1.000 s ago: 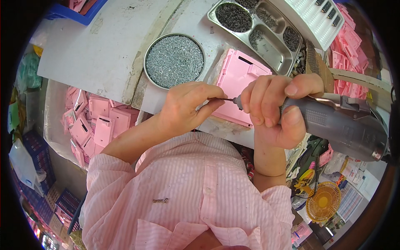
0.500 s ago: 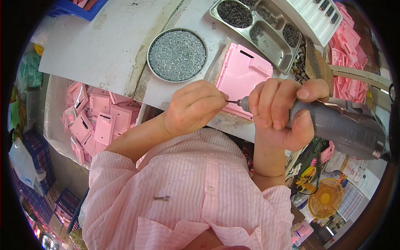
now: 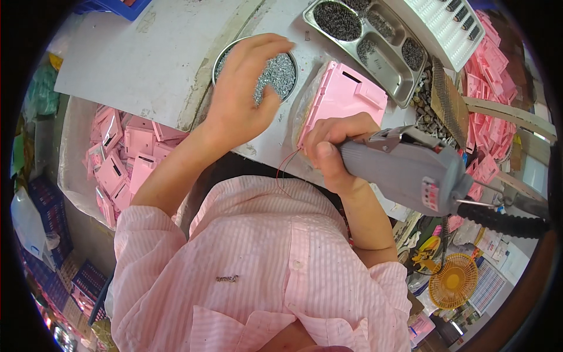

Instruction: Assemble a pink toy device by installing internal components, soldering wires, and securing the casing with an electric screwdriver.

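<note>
My left hand hovers over a round metal dish of small silver screws. Its fingers are spread and slightly blurred, with nothing visible between them. A grey electric screwdriver lies in my right hand, whose fingers wrap around its grip. The screwdriver's tip is hidden behind that hand. Just beyond the hand rests a flat pink plastic panel with a black slot, on a plastic-wrapped pad. Thin red and dark wires hang off the table edge beside it.
A steel compartment tray of dark screws stands at the back right, beside a white tray of black parts. On the left, a lined bin holds several pink pieces. More pink parts are heaped at far right.
My left hand has left the screwdriver's tip and moved up and left over the screw dish, its fingers opening. My right hand has shifted left and turned the screwdriver.
</note>
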### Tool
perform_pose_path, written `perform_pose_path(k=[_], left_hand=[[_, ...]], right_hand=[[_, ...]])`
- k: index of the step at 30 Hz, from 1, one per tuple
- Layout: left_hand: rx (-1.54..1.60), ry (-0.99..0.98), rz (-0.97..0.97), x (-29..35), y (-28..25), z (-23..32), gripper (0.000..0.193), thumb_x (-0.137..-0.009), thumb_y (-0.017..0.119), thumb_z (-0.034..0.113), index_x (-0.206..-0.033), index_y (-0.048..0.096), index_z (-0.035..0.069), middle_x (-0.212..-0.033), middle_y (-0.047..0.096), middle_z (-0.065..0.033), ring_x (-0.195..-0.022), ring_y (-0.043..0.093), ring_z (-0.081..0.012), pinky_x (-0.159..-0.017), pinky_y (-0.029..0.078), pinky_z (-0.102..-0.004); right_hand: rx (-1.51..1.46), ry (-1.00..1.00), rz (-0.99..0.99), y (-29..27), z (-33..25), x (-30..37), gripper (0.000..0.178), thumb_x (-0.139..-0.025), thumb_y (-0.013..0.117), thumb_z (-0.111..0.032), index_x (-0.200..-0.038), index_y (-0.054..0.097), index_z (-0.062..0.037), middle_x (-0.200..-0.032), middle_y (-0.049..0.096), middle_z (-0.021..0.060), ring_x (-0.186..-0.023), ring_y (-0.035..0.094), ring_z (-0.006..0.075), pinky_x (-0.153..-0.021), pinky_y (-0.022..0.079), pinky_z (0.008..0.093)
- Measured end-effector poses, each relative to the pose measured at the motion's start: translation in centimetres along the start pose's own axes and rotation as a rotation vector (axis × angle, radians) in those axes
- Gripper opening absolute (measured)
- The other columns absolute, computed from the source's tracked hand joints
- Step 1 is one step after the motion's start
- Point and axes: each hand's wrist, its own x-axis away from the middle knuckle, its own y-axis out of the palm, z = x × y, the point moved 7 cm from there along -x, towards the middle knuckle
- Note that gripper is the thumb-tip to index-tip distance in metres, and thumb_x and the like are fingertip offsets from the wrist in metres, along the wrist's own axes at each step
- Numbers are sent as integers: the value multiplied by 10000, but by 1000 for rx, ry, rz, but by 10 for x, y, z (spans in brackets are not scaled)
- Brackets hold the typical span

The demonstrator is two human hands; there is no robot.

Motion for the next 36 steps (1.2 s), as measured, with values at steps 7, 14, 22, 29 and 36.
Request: perform_pose_path(k=[7, 14, 22, 29, 36], left_hand=[[-195, 297, -440, -70, 169, 23, 302, -761, 729, 234, -1015, 741, 71, -1106, 663, -101, -1047, 620, -325, -875, 504, -452], [-95, 171, -662, -91, 116, 62, 360, -866, 637, 191, -1190, 651, 33, -1220, 653, -137, -1152, 618, -303, -954, 523, -433], [-540, -308, -761, 5, -177, -16, 432, -787, 726, 220, -1154, 615, 22, -1147, 660, -138, -1022, 639, -353, -868, 521, -424], [-442, -120, -222, -83, -172, -92, 587, -848, 765, 330, -1288, 552, 4, -1373, 514, -239, -1286, 502, -372, -1049, 429, -462], [-1030, -737, 805, -214, -245, -221, 805, -827, 734, 352, -1464, 382, 9, -1540, 290, -271, -1423, 315, -460, -1162, 305, -531]], right_hand=[[-304, -38, 20, -30, -23, -13, 324, -925, 683, -225, -1145, 506, -66, -640, 536, 31, -505, 492, 131, -478, 421, 287], [-903, -403, 108, -99, -164, -14, 282, -904, 707, -123, -1077, 489, -73, -533, 570, 0, -397, 511, 76, -337, 412, 228], [-675, -237, 172, -129, -120, 11, 290, -943, 660, -180, -1091, 432, -79, -523, 512, -15, -401, 489, 102, -412, 455, 254], [-551, -78, 100, -113, -86, -20, 361, -949, 695, -212, -1116, 420, -49, -562, 463, 5, -442, 461, 129, -465, 473, 311], [-459, -31, 183, -131, -80, -11, 393, -926, 729, -232, -1091, 423, -49, -559, 453, -3, -434, 450, 116, -456, 475, 302]])
